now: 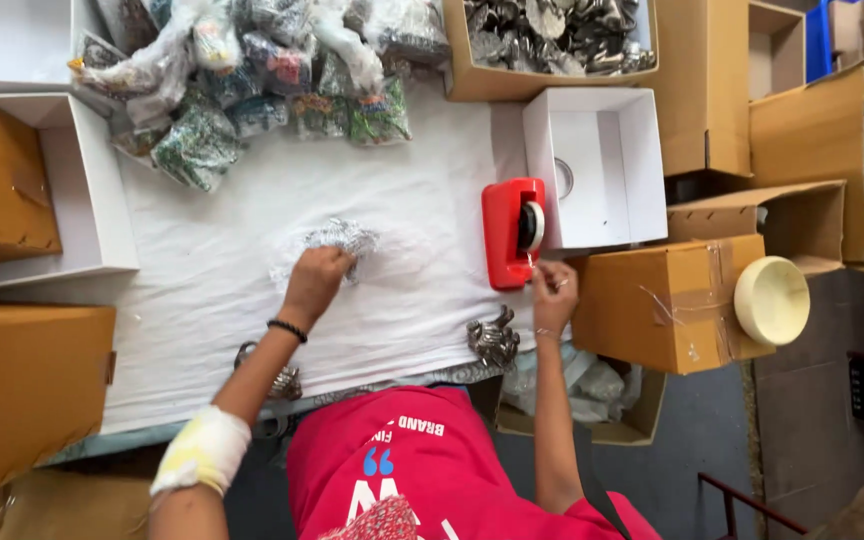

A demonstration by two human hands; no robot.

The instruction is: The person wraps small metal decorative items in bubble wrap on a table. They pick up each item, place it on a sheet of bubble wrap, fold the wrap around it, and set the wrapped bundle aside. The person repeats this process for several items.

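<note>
One red tape dispenser (512, 233), one cream bowl (772, 299), one open white box (597, 165), two hands, left hand (317, 278), right hand (555, 293)

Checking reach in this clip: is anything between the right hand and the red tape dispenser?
Nothing visible. The right hand is at the near edge of the tape dispenser, fingers pinched by the roll. The left hand presses a plastic-wrapped bundle on the white cloth, off to the side.

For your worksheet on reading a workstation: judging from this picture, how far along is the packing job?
Done: a pile of filled clear bags lies at the table's far edge. In hand: the left hand presses a clear-wrapped bundle on the white cloth, while the right hand pulls tape from the red dispenser. Left: loose metal pieces by the near edge and a carton of them remain unwrapped.
</note>
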